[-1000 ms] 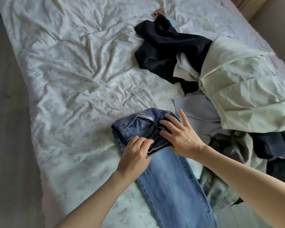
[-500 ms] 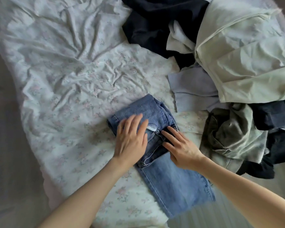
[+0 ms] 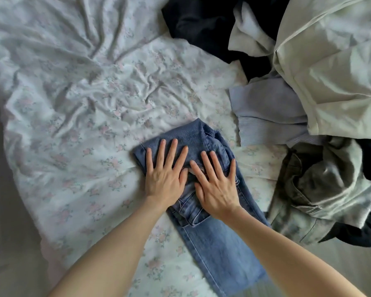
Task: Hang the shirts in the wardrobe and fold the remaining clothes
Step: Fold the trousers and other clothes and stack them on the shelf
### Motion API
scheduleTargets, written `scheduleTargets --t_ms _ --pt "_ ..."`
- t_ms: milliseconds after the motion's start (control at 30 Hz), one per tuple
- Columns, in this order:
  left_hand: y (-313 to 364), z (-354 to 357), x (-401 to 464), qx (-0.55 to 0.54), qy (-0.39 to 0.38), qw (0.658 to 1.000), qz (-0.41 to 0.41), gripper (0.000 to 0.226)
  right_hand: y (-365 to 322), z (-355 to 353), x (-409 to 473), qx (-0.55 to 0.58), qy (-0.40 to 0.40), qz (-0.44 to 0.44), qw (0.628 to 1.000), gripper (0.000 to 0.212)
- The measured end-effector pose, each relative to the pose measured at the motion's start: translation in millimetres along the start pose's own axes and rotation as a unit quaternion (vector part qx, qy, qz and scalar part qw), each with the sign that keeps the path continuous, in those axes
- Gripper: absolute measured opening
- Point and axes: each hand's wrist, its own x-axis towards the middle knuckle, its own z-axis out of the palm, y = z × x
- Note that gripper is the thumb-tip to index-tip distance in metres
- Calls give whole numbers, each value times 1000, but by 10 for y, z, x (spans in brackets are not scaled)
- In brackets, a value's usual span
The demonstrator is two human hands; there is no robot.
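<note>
Both hands flat, fingers spread: left hand (image 3: 164,175) and right hand (image 3: 215,186) pressing the folded jeans (image 3: 219,249) onto the bed (image 3: 73,125); smoothing the crease outward before the next fold is advisable

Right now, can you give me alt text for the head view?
Both hands, left hand and right hand, press flat with spread fingers on partly folded blue denim jeans lying on a wrinkled white floral bedsheet. An unfolded heap of dark, pale green and lilac clothes lies to the right.
</note>
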Motion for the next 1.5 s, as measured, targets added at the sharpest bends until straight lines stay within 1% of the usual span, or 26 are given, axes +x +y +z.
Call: scheduleTargets --t_ms 133,233,300,333,367,433,500,567,633,733,767,867,900,967,1067,1100,1200,1267,1333,1400,1433,1500 --pt "-8 95 36 12 -1 1000 -2 55 -51 158 31 -4 5 18 1000 54" --pt "-17 26 51 9 -13 1000 3 57 -27 98 42 22 9 20 1000 52" --pt "-78 -82 38 -15 -12 1000 23 56 5 -15 67 61 41 13 997 48" --pt "-129 -130 49 -28 2 999 29 54 36 -93 105 78 63 8 995 45" --pt "-196 -171 71 -42 16 999 17 52 72 -177 163 83 86 1 993 43" --pt "-336 -232 138 -78 16 996 -50 53 136 -330 320 68 100 -28 992 44" --pt "-427 -271 215 -100 5 989 -109 62 163 -469 520 62 47 -61 995 52" --pt "-461 -336 275 -95 -1 989 -112 69 198 -583 772 92 -37 -82 992 55" --pt "-520 -376 320 -87 -7 991 -103 65 241 -675 1071 104 -110 -93 984 62" --pt "-600 -377 395 -137 -68 983 -103 69 281 -802 1391 36 -226 -114 967 82" --pt "-622 -386 426 -157 -92 978 -104 70 276 -832 1451 16 -252 -118 960 86" --pt "-652 -473 477 -184 -134 968 -102 74 236 -931 1504 -7 -277 -125 953 87" --pt "-648 -531 460 -193 -144 965 -105 74 222 -985 1495 -11 -280 -125 952 83" --pt "-609 -590 386 -241 -171 949 -106 63 194 -1060 1439 -27 -283 -125 951 68" --pt "-632 -784 339 -291 -172 937 -91 28 137 -1250 1377 -41 -261 -135 955 40" --pt "-667 -874 355 -312 -168 930 -95 23 118 -1325 1382 -36 -249 -136 958 34" --pt "-794 -1264 472 -365 -159 912 -100 20 85 -1695 1505 -34 -204 -137 969 27" --pt "-864 -1483 537 -364 -147 915 -90 19 56 -1887 1590 -38 -185 -139 972 27" --pt "-979 -1736 637 -351 -114 925 -90 19 18 -2083 1710 -45 -145 -135 979 30" --pt "-1110 -1998 776 -326 -56 938 -102 18 -18 -2277 1862 -44 -80 -125 988 34" --pt "-1182 -2136 849 -304 -14 946 -111 16 -43 -2375 1949 -43 -39 -119 991 36" --pt "-1281 -2368 971 -237 99 959 -119 14 -91 -2524 2097 -35 49 -103 993 35"
